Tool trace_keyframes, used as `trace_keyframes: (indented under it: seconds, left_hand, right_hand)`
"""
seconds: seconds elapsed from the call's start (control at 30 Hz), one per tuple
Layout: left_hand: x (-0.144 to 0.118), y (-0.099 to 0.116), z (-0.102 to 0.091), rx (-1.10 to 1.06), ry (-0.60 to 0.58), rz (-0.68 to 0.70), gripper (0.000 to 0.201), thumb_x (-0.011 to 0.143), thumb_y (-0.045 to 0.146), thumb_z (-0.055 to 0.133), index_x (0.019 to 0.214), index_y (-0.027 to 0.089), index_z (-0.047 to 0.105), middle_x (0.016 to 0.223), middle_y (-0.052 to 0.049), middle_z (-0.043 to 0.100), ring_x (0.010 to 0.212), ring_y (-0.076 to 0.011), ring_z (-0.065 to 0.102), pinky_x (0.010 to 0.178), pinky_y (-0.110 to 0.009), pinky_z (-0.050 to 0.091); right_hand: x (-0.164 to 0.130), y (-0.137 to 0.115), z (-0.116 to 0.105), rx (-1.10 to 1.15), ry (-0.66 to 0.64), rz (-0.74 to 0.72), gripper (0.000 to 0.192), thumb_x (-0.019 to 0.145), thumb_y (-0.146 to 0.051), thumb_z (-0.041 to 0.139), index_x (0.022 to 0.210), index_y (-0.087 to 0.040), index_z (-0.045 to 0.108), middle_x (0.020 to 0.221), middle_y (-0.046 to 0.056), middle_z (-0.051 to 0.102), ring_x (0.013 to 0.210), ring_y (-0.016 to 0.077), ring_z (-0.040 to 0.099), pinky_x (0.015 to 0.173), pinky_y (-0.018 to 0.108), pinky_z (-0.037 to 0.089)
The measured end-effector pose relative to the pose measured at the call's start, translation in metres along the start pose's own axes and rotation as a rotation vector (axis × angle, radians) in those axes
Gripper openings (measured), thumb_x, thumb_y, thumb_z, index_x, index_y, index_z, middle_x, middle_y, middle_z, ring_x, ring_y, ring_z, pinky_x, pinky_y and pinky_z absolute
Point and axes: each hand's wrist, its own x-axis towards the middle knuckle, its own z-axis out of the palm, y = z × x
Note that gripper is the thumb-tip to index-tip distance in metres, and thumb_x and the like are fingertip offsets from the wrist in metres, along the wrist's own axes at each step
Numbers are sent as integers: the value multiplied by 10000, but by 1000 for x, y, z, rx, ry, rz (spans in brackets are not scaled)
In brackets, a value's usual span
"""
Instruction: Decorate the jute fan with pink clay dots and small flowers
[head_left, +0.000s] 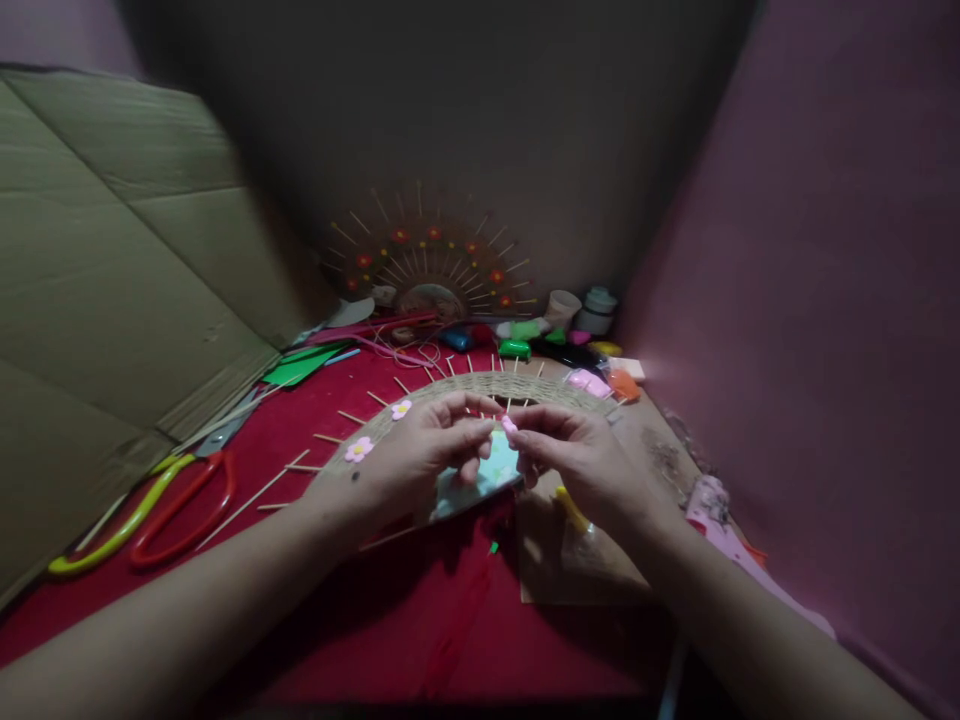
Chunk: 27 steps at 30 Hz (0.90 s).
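Both hands met over the middle of the red worktop [360,620], fingertips almost touching. The left hand [420,445] and the right hand [577,460] were each pinched shut on a small pink piece [509,424] held between them, just above the woven half-round fan [495,385] with its thin sticks radiating outward. The piece looked like soft clay or foam, though the dim, blurred view made it hard to be sure which.

It would have handled as something very light and easily dented, so the sensible hold was a gentle fingertip pinch at its edges, not a squeeze across the face. Two finished pink flowers [359,449] already sat on the fan's left rim, and they appeared equally delicate. The fan itself seemed stiff in its woven band but brittle at the stick ends, best steadied by the band.

A pale card [480,480] lay under the hands. Off to the left lay scissors [142,520] with yellow and red handles, resting near a flattened cardboard sheet [112,280]. At the back stood a second decorated fan [431,260], upright, with coloured clay lumps [514,348] and small cups [562,308] beside it.
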Motion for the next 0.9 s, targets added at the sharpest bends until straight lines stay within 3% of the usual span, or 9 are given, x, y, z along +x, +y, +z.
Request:
trace_keyframes:
  seconds: [0.1, 0.27, 0.4, 0.53, 0.6, 0.77, 0.9]
  left_hand:
    - [-1, 2, 1, 129, 74, 64, 318, 765, 275, 682, 1063, 189, 611, 728, 14, 603, 538, -60, 504, 513, -180, 395]
    - [1, 1, 3, 353, 124, 179, 164, 759, 248, 678, 874, 131, 690, 748, -17, 634, 596, -88, 538, 567, -211, 428]
    - [0, -4, 1, 611, 176, 445, 72, 782, 193, 653, 789, 138, 698, 737, -19, 606, 687, -110, 552, 635, -226, 431]
    - [-2, -9, 1, 799, 183, 671, 97, 824, 123, 585, 773, 134, 667, 751, -23, 590, 735, -112, 545, 702, -240, 431]
    - [-3, -11, 0, 803, 169, 702, 107, 843, 119, 557, 799, 134, 653, 763, -25, 598, 740, -111, 554, 707, -240, 443]
    - [-4, -10, -3, 702, 139, 630, 223, 829, 160, 609, 1050, 154, 635, 869, -37, 656, 775, -118, 602, 697, -235, 481]
    - [-4, -9, -6, 810, 86, 735, 126, 841, 169, 597, 921, 143, 692, 827, -50, 639, 762, -119, 591, 696, -238, 479]
  right_hand:
    - [4, 5, -2, 152, -54, 96, 149, 695, -270, 734, 769, -150, 684, 634, -2, 614, 517, 71, 519, 493, 208, 414]
    - [7, 11, -2, 314, -99, 215, 211, 677, -312, 759, 765, -144, 667, 624, -19, 570, 506, 53, 504, 462, 179, 379]
    - [7, 11, 0, 211, -66, 235, 219, 655, -304, 785, 700, -149, 637, 545, -47, 526, 444, 26, 446, 401, 149, 293]
    - [7, 13, 0, 223, -96, 295, 206, 685, -312, 762, 717, -153, 636, 578, -27, 578, 481, 45, 535, 425, 136, 350]
    - [8, 14, -1, 264, -118, 280, 192, 684, -294, 758, 718, -147, 640, 599, -14, 601, 491, 69, 576, 416, 147, 377]
    - [9, 17, -4, 323, -169, 277, 175, 686, -265, 755, 714, -137, 640, 648, 6, 645, 451, 63, 561, 366, 152, 373]
    - [10, 16, -5, 312, -189, 307, 175, 681, -260, 757, 719, -137, 638, 630, 10, 644, 450, 70, 566, 360, 152, 368]
